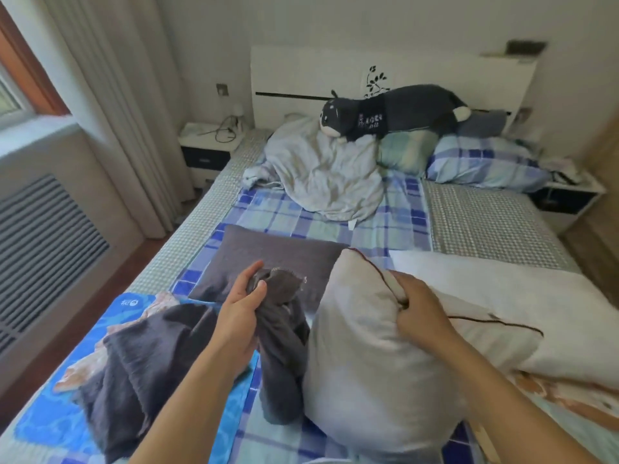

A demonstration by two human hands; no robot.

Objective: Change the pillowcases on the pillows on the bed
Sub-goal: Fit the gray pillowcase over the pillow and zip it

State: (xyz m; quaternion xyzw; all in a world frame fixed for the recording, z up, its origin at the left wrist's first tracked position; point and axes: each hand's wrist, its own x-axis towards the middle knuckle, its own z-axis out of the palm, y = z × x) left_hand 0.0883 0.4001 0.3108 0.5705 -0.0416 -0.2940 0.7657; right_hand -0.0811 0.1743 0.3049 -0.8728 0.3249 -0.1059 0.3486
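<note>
A bare pale grey pillow (365, 356) with dark piping stands on end at the near middle of the bed. My right hand (422, 316) grips its upper right edge. My left hand (243, 309) holds a bunched dark grey pillowcase (281, 339) just left of the pillow; the rest of that cloth lies crumpled by my left forearm. A flat dark grey cushion (268, 259) lies right behind my hands. A blue plaid pillow (485, 162) and a greenish pillow (405, 150) rest at the headboard.
A crumpled pale sheet (328, 172) is heaped mid-bed with a dark plush toy (385, 112) on top. A white duvet (502, 296) lies at right. Nightstands (207, 145) flank the white headboard (385, 75). A curtain and radiator cover line the left wall.
</note>
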